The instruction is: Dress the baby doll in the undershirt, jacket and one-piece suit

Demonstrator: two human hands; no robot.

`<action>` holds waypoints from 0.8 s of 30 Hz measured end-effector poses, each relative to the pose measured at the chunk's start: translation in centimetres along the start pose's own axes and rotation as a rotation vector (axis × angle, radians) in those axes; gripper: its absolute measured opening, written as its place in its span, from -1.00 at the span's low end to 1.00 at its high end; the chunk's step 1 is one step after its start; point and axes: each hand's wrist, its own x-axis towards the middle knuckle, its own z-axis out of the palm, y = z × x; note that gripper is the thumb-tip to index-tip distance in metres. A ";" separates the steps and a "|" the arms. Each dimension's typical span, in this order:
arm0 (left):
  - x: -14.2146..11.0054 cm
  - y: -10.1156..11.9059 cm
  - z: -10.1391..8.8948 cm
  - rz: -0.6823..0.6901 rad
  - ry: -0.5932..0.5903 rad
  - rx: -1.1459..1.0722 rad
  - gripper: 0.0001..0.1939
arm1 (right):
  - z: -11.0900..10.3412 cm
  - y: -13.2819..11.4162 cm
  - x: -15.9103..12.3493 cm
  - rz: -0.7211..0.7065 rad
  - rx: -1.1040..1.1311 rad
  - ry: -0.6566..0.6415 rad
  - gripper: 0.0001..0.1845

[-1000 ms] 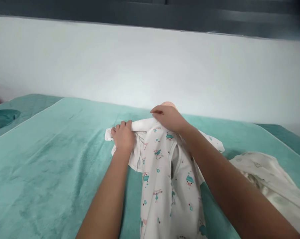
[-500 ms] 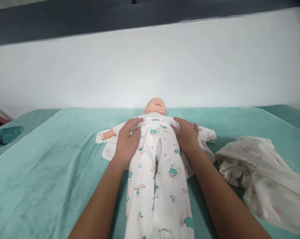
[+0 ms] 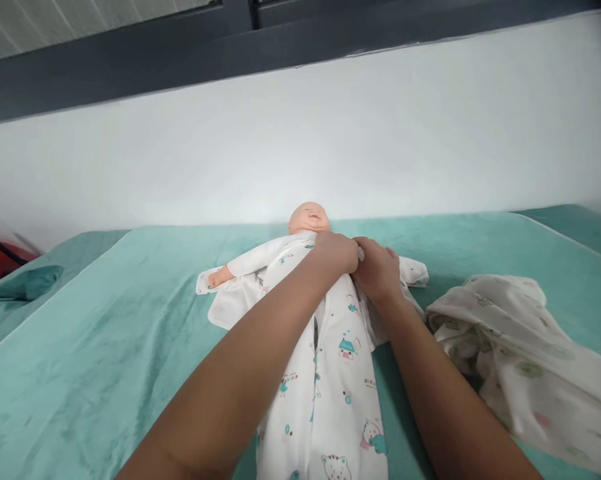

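Note:
A baby doll (image 3: 309, 218) lies on its back, its head toward the wall. Long white baby trousers (image 3: 345, 393) with teal prints cover its front up to the chest. A white top (image 3: 263, 255) shows at the shoulder and sleeve. My left hand (image 3: 336, 252) has crossed over the doll's chest, its fingers closed at the trousers' upper edge beside my right hand. A small whitish bit shows between the hands. My right hand (image 3: 378, 270) curls at the doll's side on the same cloth; its fingertips are partly hidden.
An open white garment (image 3: 235, 301) is spread under the doll, with one sleeve (image 3: 413, 272) out to the right. A crumpled white printed cloth (image 3: 525, 360) lies at the right on the teal bed cover (image 3: 90, 360). The white wall (image 3: 230, 160) stands behind.
My left hand has moved right from the doll's left-of-view side across its chest to my right hand, and its fingers have closed. My right hand stays near its place.

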 end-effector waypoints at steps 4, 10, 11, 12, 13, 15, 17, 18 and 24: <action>0.3 -0.1 0.1 0.000 -0.004 0.003 -0.73 | 0.5 1.5 0.9 0.086 0.181 0.110 -0.62; 0.1 -0.3 1.8 -0.007 0.175 0.040 -0.56 | 0.6 2.0 1.1 0.191 0.246 0.123 -0.62; 0.3 -0.1 1.9 -0.030 0.184 0.047 -0.57 | 0.6 2.0 1.1 0.200 0.243 0.119 -0.62; 0.5 0.1 2.0 -0.053 0.186 0.052 -0.57 | 0.5 1.9 1.1 0.207 0.241 0.117 -0.62; 0.6 0.4 2.0 -0.074 0.182 0.056 -0.59 | 0.5 1.9 1.1 0.212 0.241 0.116 -0.63; 0.9 0.7 1.8 -0.102 0.169 0.057 -0.62 | 0.4 1.8 1.1 0.217 0.242 0.115 -0.63; 0.8 0.6 1.4 -0.104 0.165 0.053 -0.66 | 0.2 1.7 1.1 0.219 0.243 0.130 -0.64; 0.6 0.3 1.1 -0.104 0.165 0.044 -0.69 | 0.1 1.7 1.1 0.224 0.249 0.147 -0.65; -1.7 -3.2 -0.7 -0.162 0.268 -0.053 -0.76 | -0.4 1.6 1.5 0.290 0.440 0.243 -0.68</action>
